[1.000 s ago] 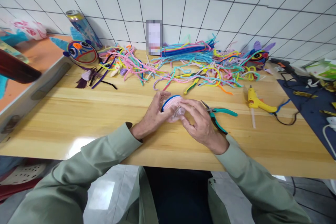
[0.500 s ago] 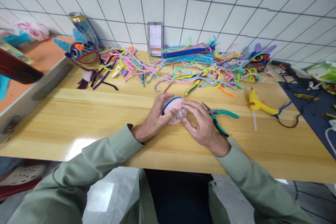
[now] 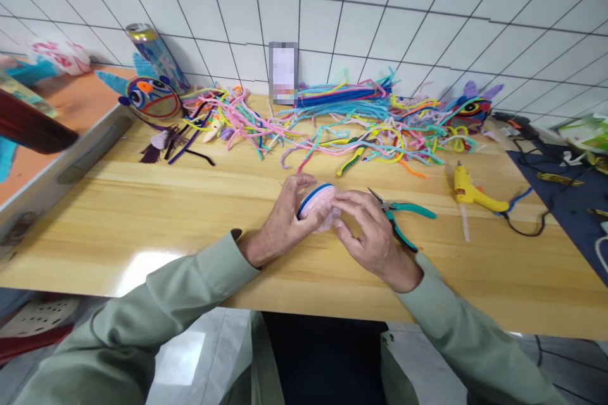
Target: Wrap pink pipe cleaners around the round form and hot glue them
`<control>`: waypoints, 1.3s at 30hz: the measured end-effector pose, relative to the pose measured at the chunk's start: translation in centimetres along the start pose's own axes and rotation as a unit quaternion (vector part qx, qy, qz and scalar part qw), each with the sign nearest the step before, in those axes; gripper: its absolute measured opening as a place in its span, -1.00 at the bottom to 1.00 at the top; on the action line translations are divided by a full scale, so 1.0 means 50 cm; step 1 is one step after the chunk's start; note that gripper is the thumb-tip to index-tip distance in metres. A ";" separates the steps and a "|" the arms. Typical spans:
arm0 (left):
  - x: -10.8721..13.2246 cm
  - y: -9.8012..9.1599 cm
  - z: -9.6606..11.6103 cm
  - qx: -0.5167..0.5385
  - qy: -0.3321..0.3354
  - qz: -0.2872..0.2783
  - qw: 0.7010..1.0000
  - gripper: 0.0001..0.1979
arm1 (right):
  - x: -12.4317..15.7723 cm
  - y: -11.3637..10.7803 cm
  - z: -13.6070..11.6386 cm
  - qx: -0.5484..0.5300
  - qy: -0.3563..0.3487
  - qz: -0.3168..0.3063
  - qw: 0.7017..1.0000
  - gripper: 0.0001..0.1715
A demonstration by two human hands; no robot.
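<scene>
Just above the table's front half is a round pink piece with a blue rim [image 3: 315, 200], seemingly made of fuzzy pipe cleaner. My left hand [image 3: 289, 212] is closed on its left side, the thumb lying across the front. At its right edge, my right hand [image 3: 368, 228] has bent fingers and thumb closed on a pale, blurred part whose detail I cannot make out. Teal-handled pliers [image 3: 408, 209] lie partly open beside my right hand. The fingers hide much of the pink piece.
Loose pipe cleaners [image 3: 266, 123] in many colours lie along the wall, with yellow-handled pliers [image 3: 351, 161] among them. A phone [image 3: 284, 73] leans there. A yellow glue gun [image 3: 475, 193] stands at right; a can [image 3: 159, 57] and a finished fish-like face [image 3: 154, 98] are at left.
The pink piece has tilted, so its blue rim now slants up to the right and its face shows less. Both hands remain on it; the whole view has shifted slightly.
</scene>
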State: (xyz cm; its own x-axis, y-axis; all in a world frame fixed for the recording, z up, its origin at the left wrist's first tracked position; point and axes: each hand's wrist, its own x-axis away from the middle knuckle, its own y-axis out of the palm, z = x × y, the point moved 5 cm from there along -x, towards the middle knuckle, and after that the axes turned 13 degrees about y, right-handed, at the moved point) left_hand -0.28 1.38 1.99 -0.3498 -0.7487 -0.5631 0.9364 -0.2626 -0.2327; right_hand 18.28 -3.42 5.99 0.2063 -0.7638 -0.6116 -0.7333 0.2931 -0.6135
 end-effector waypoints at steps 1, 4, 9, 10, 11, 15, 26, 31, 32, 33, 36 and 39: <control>0.000 0.002 0.002 0.009 0.000 0.002 1.000 -0.51 | 0.000 0.000 -0.001 0.000 -0.001 0.000 1.000 -0.49; 0.001 0.006 0.008 0.024 -0.002 -0.005 1.000 -0.51 | 0.001 -0.001 0.000 0.002 -0.002 0.007 1.000 -0.52; 0.001 0.004 0.013 0.006 0.008 -0.007 1.000 -0.49 | 0.000 -0.004 0.002 0.008 0.005 0.017 1.000 -0.57; 0.002 0.003 0.014 0.005 0.009 -0.006 1.000 -0.49 | 0.000 -0.005 0.002 0.010 0.006 0.017 1.000 -0.58; 0.002 0.003 0.013 0.004 0.010 -0.005 1.000 -0.49 | 0.000 -0.005 0.001 0.010 0.006 0.017 1.000 -0.59; 0.004 0.003 0.011 -0.002 0.004 -0.007 1.000 -0.49 | 0.002 -0.005 0.001 0.008 0.010 0.014 1.000 -0.56; 0.002 -0.005 0.008 0.065 -0.019 0.015 0.998 -0.61 | 0.003 -0.002 0.003 0.008 0.016 0.004 1.000 -0.52; 0.003 -0.007 -0.003 0.058 -0.055 -0.005 0.997 -0.49 | 0.005 0.000 0.008 0.018 0.017 0.003 1.000 -0.46; 0.003 -0.007 -0.004 0.053 -0.060 -0.008 0.997 -0.46 | 0.006 0.000 0.009 0.018 0.017 0.003 1.000 -0.45; 0.003 -0.007 -0.004 0.048 -0.063 -0.012 0.997 -0.45 | 0.006 0.001 0.009 0.017 0.018 0.004 1.000 -0.45; -0.001 -0.007 0.001 0.036 -0.065 -0.017 0.997 -0.46 | 0.005 0.001 0.006 0.009 0.014 0.004 1.000 -0.45; -0.005 -0.009 0.009 0.034 -0.075 -0.018 0.996 -0.49 | 0.003 0.001 0.001 -0.003 0.011 0.001 1.000 -0.46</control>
State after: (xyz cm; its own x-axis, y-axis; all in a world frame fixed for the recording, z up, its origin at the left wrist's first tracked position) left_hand -0.58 1.42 2.61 -0.3803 -0.8197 -0.4284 0.9247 -0.3280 -0.1934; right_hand 18.33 -3.48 5.86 0.1896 -0.7759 -0.6017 -0.7374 0.2921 -0.6090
